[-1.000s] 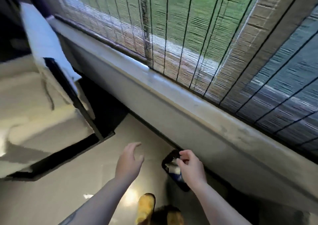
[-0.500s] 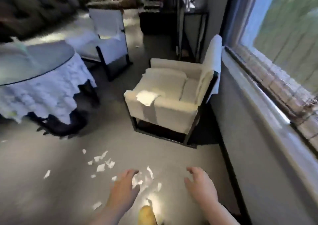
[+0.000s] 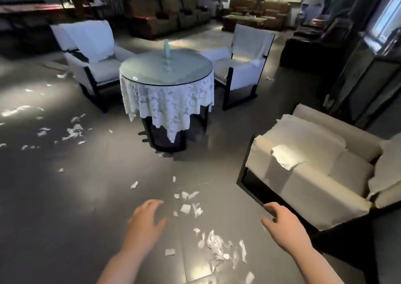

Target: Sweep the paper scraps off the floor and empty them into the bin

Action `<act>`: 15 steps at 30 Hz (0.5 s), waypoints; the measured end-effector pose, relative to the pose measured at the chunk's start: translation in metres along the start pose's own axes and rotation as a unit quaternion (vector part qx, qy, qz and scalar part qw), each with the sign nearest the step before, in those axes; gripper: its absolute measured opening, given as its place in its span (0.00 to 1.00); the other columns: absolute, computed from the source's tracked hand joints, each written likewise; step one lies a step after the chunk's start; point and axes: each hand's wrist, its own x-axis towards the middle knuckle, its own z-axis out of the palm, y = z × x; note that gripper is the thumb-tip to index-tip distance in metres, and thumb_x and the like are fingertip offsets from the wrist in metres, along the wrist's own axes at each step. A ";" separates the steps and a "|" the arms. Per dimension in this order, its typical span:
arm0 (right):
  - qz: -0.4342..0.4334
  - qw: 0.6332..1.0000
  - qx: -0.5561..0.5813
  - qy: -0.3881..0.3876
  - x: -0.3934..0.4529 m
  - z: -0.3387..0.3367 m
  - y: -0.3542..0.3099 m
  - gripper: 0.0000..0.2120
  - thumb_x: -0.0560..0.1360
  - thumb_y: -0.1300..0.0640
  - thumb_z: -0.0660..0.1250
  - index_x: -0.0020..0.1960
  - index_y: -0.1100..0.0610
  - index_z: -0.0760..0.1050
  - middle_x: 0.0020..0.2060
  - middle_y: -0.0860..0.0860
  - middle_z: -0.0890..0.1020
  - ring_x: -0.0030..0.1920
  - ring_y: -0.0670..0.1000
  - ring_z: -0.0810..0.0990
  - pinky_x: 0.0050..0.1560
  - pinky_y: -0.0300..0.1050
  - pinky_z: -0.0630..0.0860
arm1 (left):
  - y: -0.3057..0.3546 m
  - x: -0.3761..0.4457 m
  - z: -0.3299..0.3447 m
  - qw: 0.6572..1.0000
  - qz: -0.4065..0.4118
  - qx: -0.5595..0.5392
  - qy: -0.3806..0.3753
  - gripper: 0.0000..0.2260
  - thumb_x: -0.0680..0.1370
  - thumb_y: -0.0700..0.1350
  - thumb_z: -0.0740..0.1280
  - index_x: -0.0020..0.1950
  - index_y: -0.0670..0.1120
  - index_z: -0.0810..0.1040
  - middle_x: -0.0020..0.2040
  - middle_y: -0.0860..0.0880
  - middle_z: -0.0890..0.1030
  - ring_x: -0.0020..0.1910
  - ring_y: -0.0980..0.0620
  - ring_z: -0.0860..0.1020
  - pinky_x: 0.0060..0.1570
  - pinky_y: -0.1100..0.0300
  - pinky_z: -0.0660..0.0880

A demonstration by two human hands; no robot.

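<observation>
Your view has swung from the window into the room; your left hand (image 3: 145,220) and right hand (image 3: 284,227) hover empty, fingers loosely spread, above paper scraps (image 3: 213,243) scattered on the floor (image 3: 86,197).

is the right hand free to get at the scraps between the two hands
Probably yes: the right hand is open and holds nothing, and bare floor lies between it and the paper scraps.

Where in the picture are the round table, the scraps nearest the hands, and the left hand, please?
round table (image 3: 152,71), head view, on its glass top.
paper scraps (image 3: 214,243), head view, on the crumpled pile between the hands.
left hand (image 3: 145,220), head view, on its back.
</observation>
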 end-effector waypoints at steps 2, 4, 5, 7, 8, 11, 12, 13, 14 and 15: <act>0.010 1.000 0.001 0.000 0.019 0.009 -0.025 0.20 0.74 0.49 0.66 0.65 0.47 0.71 0.61 0.46 0.77 0.58 0.47 0.77 0.54 0.43 0.74 | -0.021 0.025 -0.014 1.000 -0.009 -0.001 -0.003 0.19 0.78 0.45 0.69 0.69 0.50 0.75 0.69 0.54 0.74 0.68 0.49 0.71 0.66 0.58 0.64; 0.025 1.000 0.010 -0.005 0.038 0.019 -0.047 0.19 0.74 0.50 0.65 0.65 0.46 0.71 0.62 0.45 0.76 0.58 0.47 0.77 0.53 0.43 0.73 | -0.037 0.051 -0.023 1.000 -0.016 0.000 -0.005 0.19 0.78 0.45 0.69 0.68 0.50 0.75 0.69 0.53 0.74 0.67 0.49 0.71 0.66 0.57 0.65; 0.029 0.999 0.011 -0.010 0.046 0.023 -0.056 0.19 0.74 0.49 0.65 0.65 0.46 0.70 0.62 0.45 0.76 0.58 0.47 0.77 0.53 0.43 0.73 | -0.043 0.063 -0.026 1.000 -0.020 0.004 -0.011 0.19 0.78 0.46 0.69 0.69 0.51 0.75 0.69 0.53 0.74 0.68 0.49 0.71 0.66 0.57 0.65; 0.036 0.999 0.010 -0.022 0.063 0.030 -0.074 0.20 0.75 0.49 0.65 0.66 0.45 0.69 0.62 0.44 0.75 0.58 0.46 0.76 0.52 0.42 0.73 | -0.048 0.087 -0.028 0.999 -0.025 0.006 -0.029 0.19 0.78 0.47 0.68 0.69 0.52 0.74 0.69 0.55 0.73 0.69 0.50 0.70 0.67 0.57 0.65; 0.041 0.999 0.014 -0.024 0.072 0.033 -0.081 0.20 0.75 0.48 0.65 0.66 0.45 0.69 0.62 0.44 0.75 0.57 0.46 0.76 0.52 0.42 0.73 | -0.048 0.100 -0.028 0.999 -0.022 0.003 -0.037 0.19 0.78 0.47 0.68 0.69 0.53 0.74 0.69 0.56 0.72 0.69 0.51 0.70 0.66 0.57 0.65; 0.056 0.998 0.026 -0.018 0.106 0.035 -0.094 0.20 0.75 0.49 0.65 0.67 0.45 0.69 0.63 0.44 0.75 0.58 0.45 0.76 0.50 0.40 0.73 | -0.040 0.146 -0.022 0.998 -0.010 -0.017 -0.057 0.18 0.77 0.46 0.69 0.67 0.53 0.75 0.68 0.56 0.73 0.69 0.52 0.70 0.66 0.57 0.66; 0.061 0.998 0.030 -0.015 0.120 0.034 -0.097 0.20 0.75 0.49 0.65 0.67 0.45 0.69 0.63 0.44 0.74 0.59 0.45 0.76 0.49 0.40 0.72 | -0.033 0.165 -0.019 0.998 -0.003 -0.021 -0.063 0.18 0.77 0.46 0.69 0.67 0.53 0.75 0.68 0.56 0.74 0.68 0.52 0.70 0.65 0.58 0.66; 0.067 0.997 0.035 -0.012 0.135 0.033 -0.098 0.20 0.75 0.50 0.65 0.67 0.45 0.69 0.63 0.44 0.74 0.59 0.45 0.76 0.48 0.40 0.71 | -0.026 0.184 -0.015 0.997 0.003 -0.025 -0.069 0.18 0.77 0.46 0.69 0.67 0.53 0.75 0.68 0.56 0.74 0.68 0.53 0.70 0.65 0.58 0.66; 0.072 0.997 0.039 -0.008 0.152 0.031 -0.100 0.20 0.75 0.50 0.65 0.67 0.45 0.69 0.63 0.44 0.74 0.59 0.46 0.76 0.48 0.40 0.71 | -0.017 0.204 -0.011 0.997 0.009 -0.030 -0.073 0.18 0.78 0.46 0.69 0.68 0.53 0.74 0.67 0.57 0.73 0.68 0.53 0.70 0.64 0.58 0.66; 0.077 0.996 0.044 -0.003 0.171 0.030 -0.101 0.20 0.75 0.50 0.65 0.66 0.46 0.69 0.63 0.44 0.75 0.58 0.46 0.76 0.49 0.40 0.72 | -0.008 0.225 -0.007 0.996 0.017 -0.033 -0.079 0.18 0.78 0.46 0.68 0.68 0.54 0.74 0.67 0.58 0.72 0.67 0.54 0.70 0.63 0.59 0.66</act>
